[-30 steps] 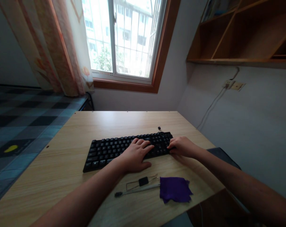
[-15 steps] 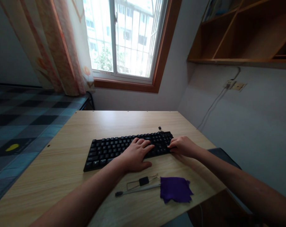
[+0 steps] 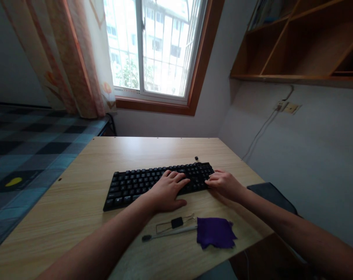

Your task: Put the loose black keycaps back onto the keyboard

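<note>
A black keyboard (image 3: 135, 182) lies across the middle of a light wooden desk (image 3: 77, 202). My left hand (image 3: 167, 190) rests flat on the keys right of centre, fingers stretched out, thumb on the desk in front. At the keyboard's right end my right hand (image 3: 224, 183) curls over the edge keys with bent fingers; whether it grips the keyboard or only rests there I cannot make out. In front of my hands lie a wire keycap puller with a black grip (image 3: 176, 223), a thin brush (image 3: 167, 234) and a purple cloth (image 3: 215, 232).
A small black object (image 3: 196, 158) sits just behind the keyboard. The desk's right edge runs close to the wall, with a dark chair part (image 3: 269, 192) beyond it. A bed with a checked cover (image 3: 25, 147) stands left, a window (image 3: 153, 46) behind, and wooden shelves (image 3: 296, 39) upper right.
My right hand has shifted slightly left along the keyboard's right end. The left hand and the things on the desk have not moved.
</note>
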A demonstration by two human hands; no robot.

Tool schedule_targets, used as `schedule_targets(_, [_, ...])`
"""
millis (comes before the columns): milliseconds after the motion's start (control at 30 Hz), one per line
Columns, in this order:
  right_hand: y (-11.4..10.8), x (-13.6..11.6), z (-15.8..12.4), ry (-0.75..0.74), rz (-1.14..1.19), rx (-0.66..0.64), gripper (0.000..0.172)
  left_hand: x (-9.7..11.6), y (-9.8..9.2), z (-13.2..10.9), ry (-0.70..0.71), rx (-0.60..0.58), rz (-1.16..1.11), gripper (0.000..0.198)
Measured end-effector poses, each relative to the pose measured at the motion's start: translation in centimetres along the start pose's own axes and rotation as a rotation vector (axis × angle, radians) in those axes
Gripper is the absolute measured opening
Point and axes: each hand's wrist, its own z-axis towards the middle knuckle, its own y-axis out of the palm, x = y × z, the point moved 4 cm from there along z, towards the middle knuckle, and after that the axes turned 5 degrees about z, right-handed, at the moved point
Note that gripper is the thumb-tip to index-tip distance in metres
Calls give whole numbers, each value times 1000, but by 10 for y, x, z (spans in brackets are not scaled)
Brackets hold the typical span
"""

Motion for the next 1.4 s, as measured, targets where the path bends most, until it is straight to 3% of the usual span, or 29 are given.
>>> schedule_targets(333, [8, -24, -29, 109, -68, 113, 30, -1, 0, -1, -2, 11, -12, 78])
schedule_targets(533, [3, -17, -30, 94, -86, 135, 27, -1, -1, -2, -6, 13, -15, 79])
schedule_targets(900, [-7, -15, -13, 87, 43, 49, 17, -1, 0, -1, -7, 10, -29, 78])
schedule_targets(1033, [-15, 11, 11, 113, 100, 61, 18, -1, 0, -1, -10, 4, -31, 78])
schedule_targets(1167, [-9, 64, 53, 345, 171, 114, 21, -1, -1, -1, -12, -4, -26, 78])
schedule_targets(1267, [18, 101, 83, 502, 250, -62, 23, -1, -2, -1, -10, -11, -28, 78])
schedule_targets(1400, [53, 131, 104, 553, 395, -255, 38, -1, -2, -1, -13, -11, -36, 77])
